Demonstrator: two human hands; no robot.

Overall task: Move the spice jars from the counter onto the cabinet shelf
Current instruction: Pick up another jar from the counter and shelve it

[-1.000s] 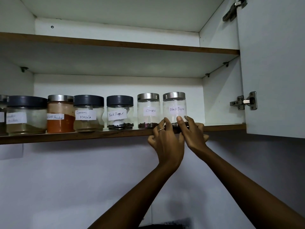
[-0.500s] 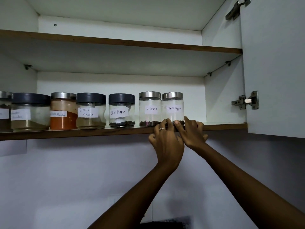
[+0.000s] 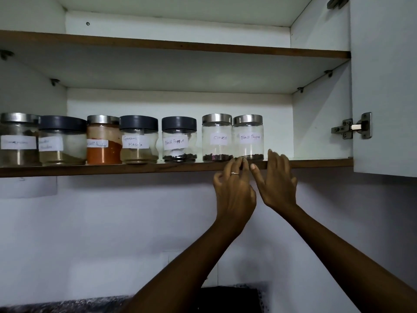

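- 7 jars stand in a row on the shelf [image 3: 135,169], all upright. The last on the right, the Black Pepper jar [image 3: 248,137] with a steel lid, stands just beside the Cloves jar [image 3: 217,137], the 2 touching or nearly so.
- Step in hand, as I judge it: the final nudge of that last jar into line. It sits fully on the shelf near the front edge.
- The left hand [image 3: 234,190] is raised below the shelf edge, its fingers loosely bent and a little spread, fingertips [image 3: 237,162] at the jar's base; it grips nothing. A ring [image 3: 234,173] shows on 1 finger.
- The right hand [image 3: 278,184] is beside it, fingers straight and spread, tips at the shelf edge just right of the jar; it holds nothing either.
- Whether any fingertip presses the glass I cannot tell.
- Only a strip of dark counter [image 3: 67,304] shows at the bottom, with no jar visible on it.
- Next move calls for lowering both hands clear without knocking the jar, then checking the counter for more jars.
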